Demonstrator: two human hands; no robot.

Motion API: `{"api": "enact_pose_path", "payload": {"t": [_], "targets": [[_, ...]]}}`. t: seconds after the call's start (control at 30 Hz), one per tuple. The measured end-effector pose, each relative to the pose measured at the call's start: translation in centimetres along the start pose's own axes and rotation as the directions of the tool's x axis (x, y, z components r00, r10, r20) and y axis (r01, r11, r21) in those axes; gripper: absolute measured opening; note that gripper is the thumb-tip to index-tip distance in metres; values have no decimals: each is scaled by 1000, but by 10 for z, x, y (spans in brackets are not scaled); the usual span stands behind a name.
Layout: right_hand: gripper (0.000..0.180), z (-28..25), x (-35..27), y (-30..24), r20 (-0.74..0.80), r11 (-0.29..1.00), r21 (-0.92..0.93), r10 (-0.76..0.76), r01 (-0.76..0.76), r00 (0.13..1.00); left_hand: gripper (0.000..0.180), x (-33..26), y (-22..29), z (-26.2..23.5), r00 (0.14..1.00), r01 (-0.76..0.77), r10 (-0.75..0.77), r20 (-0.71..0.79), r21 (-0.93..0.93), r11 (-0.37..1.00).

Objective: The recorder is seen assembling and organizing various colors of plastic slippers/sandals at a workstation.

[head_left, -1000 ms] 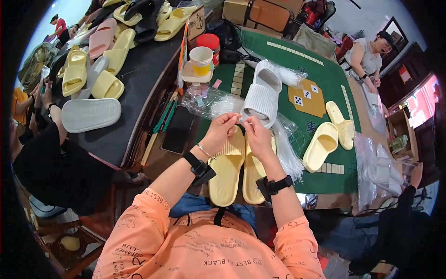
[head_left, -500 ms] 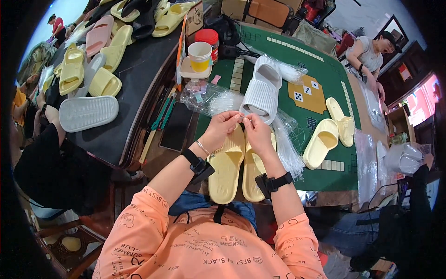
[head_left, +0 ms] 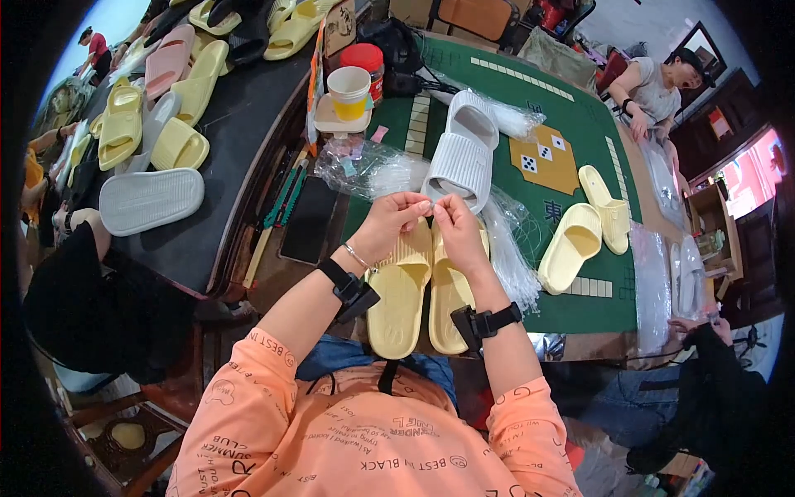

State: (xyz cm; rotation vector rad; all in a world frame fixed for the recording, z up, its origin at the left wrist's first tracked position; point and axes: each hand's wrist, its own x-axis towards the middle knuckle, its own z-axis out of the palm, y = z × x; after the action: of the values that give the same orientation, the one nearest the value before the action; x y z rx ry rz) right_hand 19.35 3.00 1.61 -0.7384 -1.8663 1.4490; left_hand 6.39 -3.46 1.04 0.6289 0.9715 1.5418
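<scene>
Green table point(head_left: 497, 108) first: I've got two yellow slippers point(head_left: 422, 290) side by side at its near edge, right under my hands. A white pair point(head_left: 464, 153) sits just beyond, another yellow pair point(head_left: 592, 224) off to the right. Foam, so I'd guess light, squashy and grippy; grab by the strap. Left hand point(head_left: 389, 228) and right hand point(head_left: 457, 228) are both pinching something tiny between the fingertips, can't tell what.

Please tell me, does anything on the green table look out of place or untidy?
Mostly tidy. The yellow slipper pair under the left hand and right hand lies side by side, but the two pale yellow slippers to the right lie splayed at angles, and loose clear plastic bags are crumpled beside the white slippers.
</scene>
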Motion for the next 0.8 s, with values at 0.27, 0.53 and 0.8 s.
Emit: {"api": "enact_pose_path", "payload": {"t": [0.27,0.53,0.8], "targets": [[8,-2,-2,-7,-50,1000,-10,-3,2,999,17,4,-4,3,998,43,-44,53,30,999],[35,5,-94,-64,-239,612,-762,41,-214,970,46,22,40,-12,999,-34,27,23,452,892],[18,16,-104,-34,-143,597,-802,-195,2,970,66,75,26,37,999,12,-49,14,873,487]]}}
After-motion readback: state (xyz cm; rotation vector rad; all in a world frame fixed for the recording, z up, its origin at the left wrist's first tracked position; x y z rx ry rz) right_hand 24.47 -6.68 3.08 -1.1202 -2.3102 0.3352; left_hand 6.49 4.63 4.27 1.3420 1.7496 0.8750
